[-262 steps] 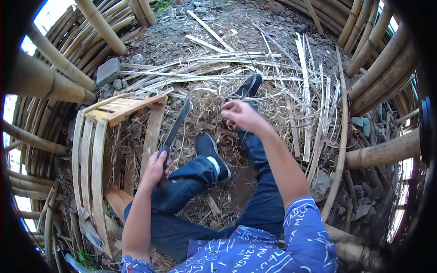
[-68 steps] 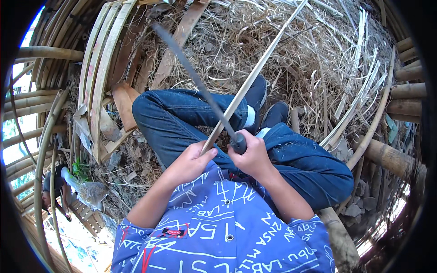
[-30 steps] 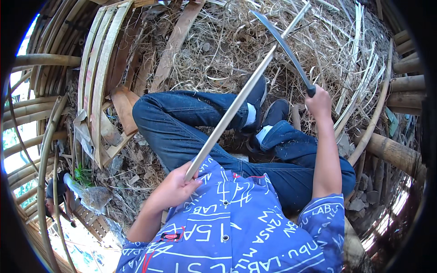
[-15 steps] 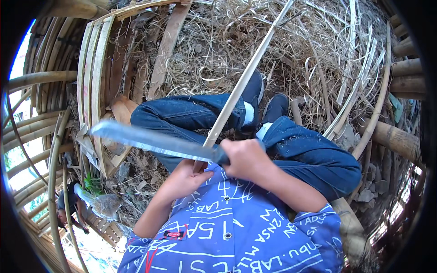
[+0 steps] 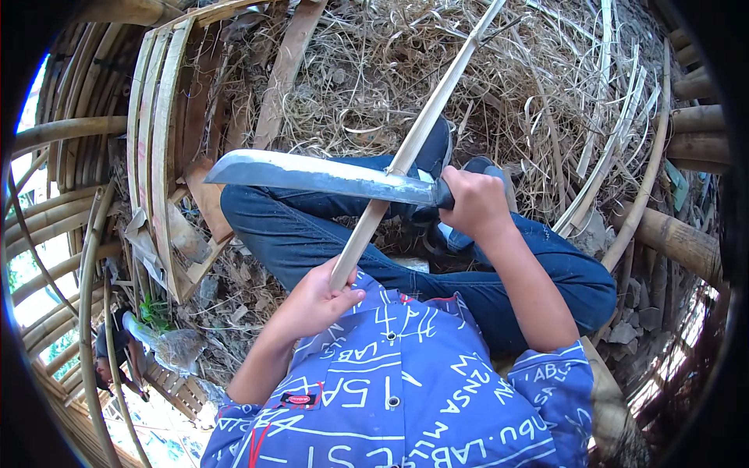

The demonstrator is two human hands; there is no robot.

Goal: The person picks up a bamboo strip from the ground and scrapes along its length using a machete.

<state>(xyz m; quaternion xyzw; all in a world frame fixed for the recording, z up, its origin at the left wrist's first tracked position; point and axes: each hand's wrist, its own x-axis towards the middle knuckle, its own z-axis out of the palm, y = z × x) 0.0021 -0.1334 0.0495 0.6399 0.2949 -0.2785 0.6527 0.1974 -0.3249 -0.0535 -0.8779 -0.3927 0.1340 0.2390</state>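
Observation:
My right hand point(image 5: 477, 204) is wrapped round the dark handle of a machete point(image 5: 312, 173). Its long, broad blade points left and lies across a bamboo strip point(image 5: 437, 105), touching it about midway along the visible length. The near end of that pale strip is gripped in my left hand point(image 5: 316, 300), with the thumb along it, close to my blue shirt. From there the strip slants up and away to the right, past my crossed legs and dark shoes. The blade hides a short piece of the strip.
Dry shavings point(image 5: 367, 70) cover the ground ahead. A wooden slat frame point(image 5: 160, 140) stands on the left, beside a bamboo pole wall point(image 5: 66, 136). Thick bamboo poles point(image 5: 679, 242) and long thin strips point(image 5: 616, 156) are on the right. Another person point(image 5: 117, 355) is beyond the wall, lower left.
My right hand has moved the machete forward along the bamboo strip, away from my body, and the blade is now sharper in view. My left hand keeps hold of the strip's near end.

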